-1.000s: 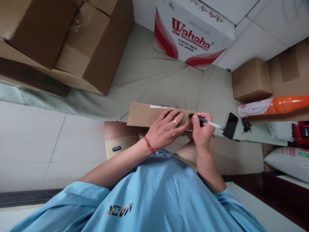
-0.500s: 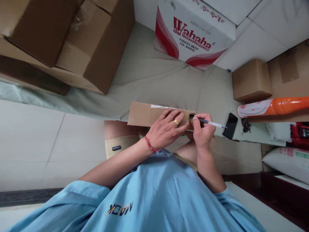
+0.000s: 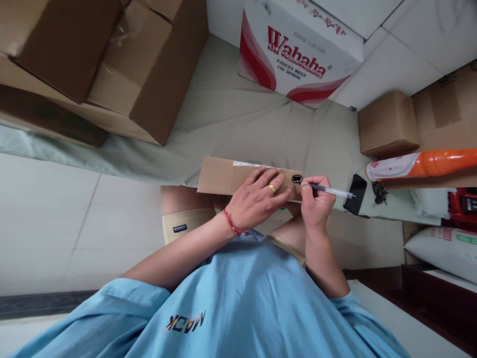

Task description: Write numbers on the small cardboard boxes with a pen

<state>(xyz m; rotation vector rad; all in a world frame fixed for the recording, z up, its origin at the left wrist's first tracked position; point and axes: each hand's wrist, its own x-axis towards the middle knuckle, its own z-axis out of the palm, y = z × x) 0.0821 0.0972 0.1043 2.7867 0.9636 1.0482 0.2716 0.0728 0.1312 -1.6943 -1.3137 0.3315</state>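
A slim brown cardboard box (image 3: 215, 175) lies crosswise at the near edge of a surface spread with a pale green cloth (image 3: 223, 114), above the person's knees; whether lap or surface bears it, I cannot tell. A white label (image 3: 242, 163) runs along its far edge, and a black-rimmed mark (image 3: 297, 179), perhaps a hole, sits near its right end.

The left hand (image 3: 257, 194) lies flat on the box, fingers spread and gripping nothing. The right hand (image 3: 316, 201) pinches a clear-barrelled pen (image 3: 330, 190) between thumb and fingers, its tip beside the mark; contact is too small to tell.

To the right on the cloth are a black smartphone (image 3: 357, 191), partly behind the pen's end, and a bunch of keys (image 3: 379, 193). Farther right lies an orange bottle (image 3: 436, 164), with a small carton (image 3: 389, 124) beyond it. On the far side a white-and-red Wahaha water carton (image 3: 298, 57) stands by a white tiled wall (image 3: 376, 64); large cardboard boxes (image 3: 149, 74) are piled at far left.

Pale tiles cover the floor (image 3: 40, 209) on the near left. At near right lies a white printed sack (image 3: 443, 248).
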